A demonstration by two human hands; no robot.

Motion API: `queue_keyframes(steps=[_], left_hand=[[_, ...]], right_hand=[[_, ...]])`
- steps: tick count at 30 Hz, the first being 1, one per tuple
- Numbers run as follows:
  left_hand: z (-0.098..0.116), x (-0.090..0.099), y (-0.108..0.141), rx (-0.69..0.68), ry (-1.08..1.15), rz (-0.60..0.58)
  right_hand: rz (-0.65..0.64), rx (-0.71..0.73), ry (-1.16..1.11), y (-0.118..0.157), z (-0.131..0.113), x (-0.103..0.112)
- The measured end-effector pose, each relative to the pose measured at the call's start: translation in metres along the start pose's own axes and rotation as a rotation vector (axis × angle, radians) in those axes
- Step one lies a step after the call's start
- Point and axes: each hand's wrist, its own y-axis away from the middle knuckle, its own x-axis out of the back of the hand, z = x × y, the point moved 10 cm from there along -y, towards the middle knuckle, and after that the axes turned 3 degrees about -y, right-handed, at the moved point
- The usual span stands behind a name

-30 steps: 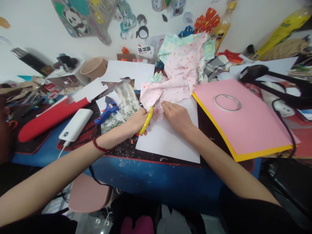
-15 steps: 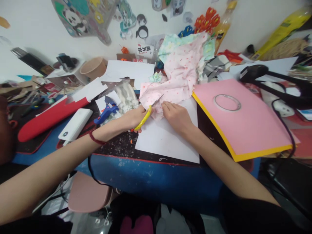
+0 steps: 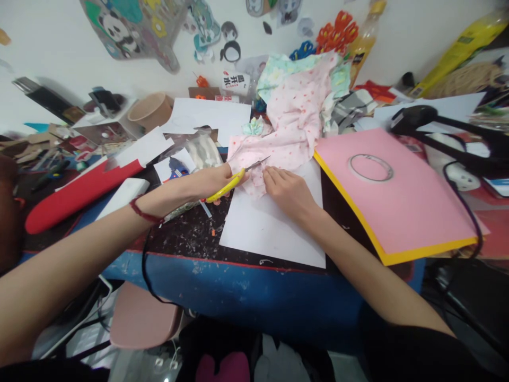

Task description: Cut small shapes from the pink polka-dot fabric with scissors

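Note:
My left hand is closed around the yellow handles of a pair of scissors. The blades point up and to the right, over pale pink fabric with red dots. With its fingers pressed together, my right hand pinches the near edge of that fabric, just beside the blade tips. How much cloth lies between the blades is too small to tell. Beneath the fabric and my right hand is a white sheet of paper. Mint-green floral cloth is bunched behind the pink fabric.
On the right lies a pink sheet over a yellow one, with a metal ring on top. To the left are a blue glue gun, a white device and a red strip. A juice bottle stands behind.
My left hand has shifted slightly left and turned, so the scissors lie flatter with their blades more visible. The right hand keeps its pinch in nearly the same spot.

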Motion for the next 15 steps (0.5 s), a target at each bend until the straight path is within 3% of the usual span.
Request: queue_keyframes(steps=[7,11,15], left_hand=[[-0.015,0.013,-0.018,-0.084,-0.039,0.027],[-0.025,0.006,-0.020,-0.104,0.128,-0.093],[-0.017,0.000,-0.013,-0.120,0.246,-0.194]], right_hand=[[0.062,0.043,0.050,0.003,-0.005,0.005],[0.106,0.046,0.068,0.004,-0.006,0.008],[0.053,0.002,-0.001,0.004,-0.003,0.004]])
